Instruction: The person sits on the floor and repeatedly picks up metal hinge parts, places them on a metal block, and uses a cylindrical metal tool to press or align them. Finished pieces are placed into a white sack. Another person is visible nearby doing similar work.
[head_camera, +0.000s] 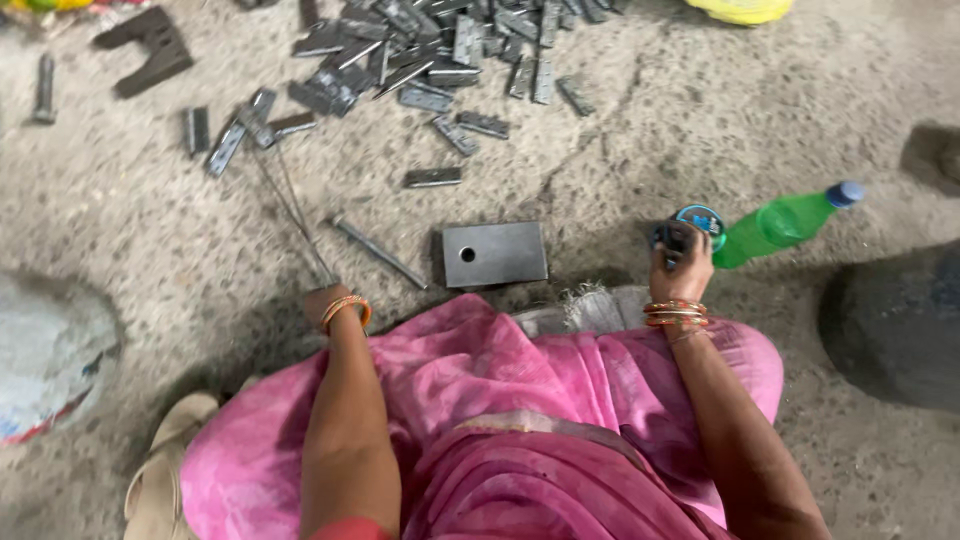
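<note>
the left hand (322, 297) is mostly hidden behind its wrist and the pink cloth (480, 400), the yellow thing (742, 10) is cut off by the top edge, and what the right hand (680, 262) grips is too small to tell.

A single camera, worn on the person's head, looks steeply down and slightly forward over the lap. The pink cloth of the garment (520, 420) fills the lower middle of the frame, close to the lens, with both forearms running up from the bottom edge. Beyond them the rough grey concrete floor (700, 110) takes the upper half, a little farther off. The heap of flat grey metal strips (420, 50) reaches the top edge; the green plastic bottle (785, 222) lies at right.
</note>
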